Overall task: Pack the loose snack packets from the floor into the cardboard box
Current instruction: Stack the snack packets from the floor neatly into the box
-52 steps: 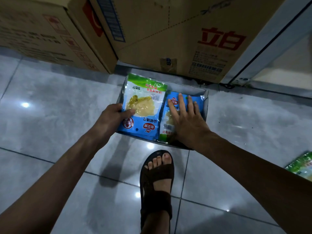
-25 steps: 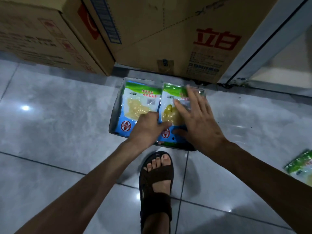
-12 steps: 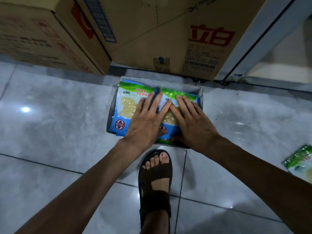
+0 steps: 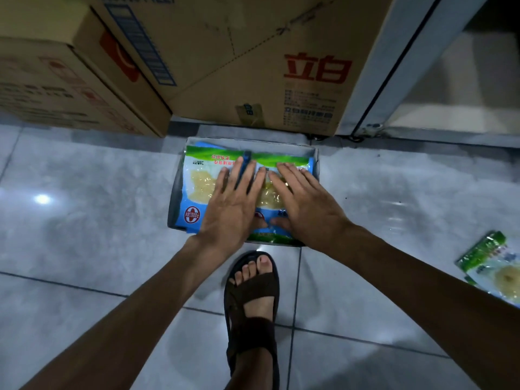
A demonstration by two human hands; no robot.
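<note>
A shallow open cardboard box lies on the grey tiled floor ahead of me. Two blue, green and white snack packets lie side by side in it: the left packet and the right packet. My left hand rests flat, fingers spread, across the seam between them. My right hand presses flat on the right packet. More packet edges show beneath them at the box's near side. One loose packet lies on the floor at the far right.
Large cardboard cartons stand stacked just behind the box, another carton to the left. A metal door frame rises at the right. My sandalled foot stands just before the box.
The two packets were laid flat into the box. Both hands moved from gripping their edges to lying flat on top, fingers spread.
</note>
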